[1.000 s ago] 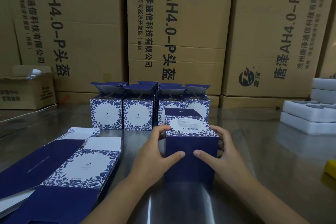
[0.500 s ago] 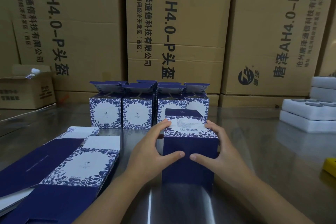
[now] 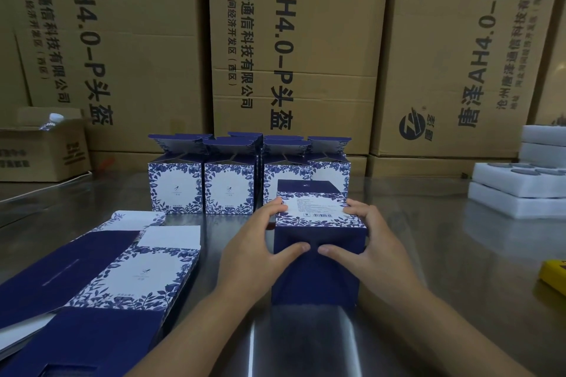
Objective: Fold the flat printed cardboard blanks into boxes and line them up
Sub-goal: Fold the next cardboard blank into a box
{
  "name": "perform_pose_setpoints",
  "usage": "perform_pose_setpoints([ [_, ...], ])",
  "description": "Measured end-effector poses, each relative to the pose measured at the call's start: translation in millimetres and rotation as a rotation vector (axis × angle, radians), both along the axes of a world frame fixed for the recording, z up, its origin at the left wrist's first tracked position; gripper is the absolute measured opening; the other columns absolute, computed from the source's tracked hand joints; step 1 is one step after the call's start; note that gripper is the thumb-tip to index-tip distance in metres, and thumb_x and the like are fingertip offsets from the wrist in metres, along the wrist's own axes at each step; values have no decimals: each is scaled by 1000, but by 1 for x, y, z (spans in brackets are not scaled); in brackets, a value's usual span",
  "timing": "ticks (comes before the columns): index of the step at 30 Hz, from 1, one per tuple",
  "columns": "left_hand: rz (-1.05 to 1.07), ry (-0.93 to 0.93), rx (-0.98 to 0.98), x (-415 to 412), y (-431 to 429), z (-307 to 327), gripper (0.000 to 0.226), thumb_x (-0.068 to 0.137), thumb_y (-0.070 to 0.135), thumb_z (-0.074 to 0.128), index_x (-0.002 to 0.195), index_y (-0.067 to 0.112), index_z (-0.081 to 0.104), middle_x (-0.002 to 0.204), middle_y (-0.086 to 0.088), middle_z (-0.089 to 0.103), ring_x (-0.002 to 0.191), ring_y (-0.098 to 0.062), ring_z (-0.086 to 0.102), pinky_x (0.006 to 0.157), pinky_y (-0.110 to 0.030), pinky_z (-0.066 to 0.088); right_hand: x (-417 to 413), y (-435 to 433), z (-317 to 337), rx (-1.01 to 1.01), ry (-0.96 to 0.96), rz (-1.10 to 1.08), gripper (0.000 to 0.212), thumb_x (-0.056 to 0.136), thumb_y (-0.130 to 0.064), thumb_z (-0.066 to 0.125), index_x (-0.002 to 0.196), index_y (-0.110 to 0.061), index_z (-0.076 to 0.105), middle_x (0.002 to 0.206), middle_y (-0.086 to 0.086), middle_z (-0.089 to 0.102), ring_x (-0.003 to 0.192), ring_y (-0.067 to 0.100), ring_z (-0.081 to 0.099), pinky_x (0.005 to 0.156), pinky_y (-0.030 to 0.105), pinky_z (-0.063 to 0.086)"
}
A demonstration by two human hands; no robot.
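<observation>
Head view, entries in order.

1. Box in hand: one formed box stands on the steel table, just in front of the right end of the finished row. Its barcode-printed end faces up and looks closed.
2. Left hand: the fingers curl over the box's upper left edge and the thumb presses on the near dark-blue face. It grips the box.
3. Right hand: this mirrors the left on the right edge. The two thumb tips nearly meet at mid-face.
4. Finished row: floral-fronted boxes stand side by side at the back with their top flaps open. We cannot tell the full count.
5. Flat blanks: these lie stacked to our left, apart from both hands.
6. Surroundings: brown cartons behind, white foam trays at right.

Step, as we judge it: we are seating the closed end and squaring the walls. The next move likely calls for turning the box open-end up like the others. We would then set it flush against the row's right end, without denting the near panel.
</observation>
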State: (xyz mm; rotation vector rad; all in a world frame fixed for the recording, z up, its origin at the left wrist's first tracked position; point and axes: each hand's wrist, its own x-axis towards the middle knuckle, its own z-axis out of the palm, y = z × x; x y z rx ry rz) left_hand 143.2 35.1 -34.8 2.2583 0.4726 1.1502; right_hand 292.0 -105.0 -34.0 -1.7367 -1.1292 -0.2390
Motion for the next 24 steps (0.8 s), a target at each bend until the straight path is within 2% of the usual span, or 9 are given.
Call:
perform_pose_setpoints([
  [3, 21, -10, 4, 1, -1, -1, 57, 68, 49, 76, 117, 47, 46, 127, 43, 38, 110, 22, 38, 82, 7, 27, -1, 1, 0, 12, 5, -15, 74, 53, -62, 75, 115, -38, 44, 133, -31, 43, 115, 1, 50, 93, 31, 44],
  [7, 63, -24, 6, 3, -5, -1, 54, 68, 53, 73, 115, 48, 46, 122, 49, 36, 102, 24, 39, 82, -7, 36, -2, 1, 0, 17, -15, -45, 69, 56, -59, 75, 113, -36, 44, 130, -32, 45, 113, 3, 52, 92, 32, 45],
  [10, 79, -45, 0, 6, -7, -1, 53, 68, 51, 74, 114, 46, 48, 117, 51, 34, 98, 24, 40, 81, -9, 37, -3, 2, 1, 22, -35, -79, 66, 58, -54, 78, 112, -34, 46, 125, -34, 45, 110, 2, 53, 88, 29, 44],
  [16, 108, -71, -5, 9, -8, -1, 52, 70, 47, 75, 115, 41, 51, 126, 39, 43, 108, 7, 53, 90, -24, 46, -6, 3, 3, 27, -73, -175, 60, 58, -53, 79, 107, -36, 49, 106, -47, 41, 103, 1, 54, 78, 26, 42],
  [20, 143, -68, 14, 10, -9, 0, 51, 71, 49, 74, 116, 41, 52, 130, 34, 48, 108, 4, 56, 86, -24, 48, -8, 3, 4, 47, -77, -196, 56, 59, -50, 80, 104, -36, 50, 105, -40, 47, 102, 3, 56, 75, 25, 42],
  [24, 114, -76, 9, 8, -8, 1, 52, 70, 46, 76, 116, 41, 52, 128, 36, 47, 107, 7, 54, 86, -21, 46, -7, 2, 3, 42, -61, -165, 58, 59, -49, 80, 105, -38, 48, 102, -47, 41, 99, 0, 54, 77, 26, 42],
])
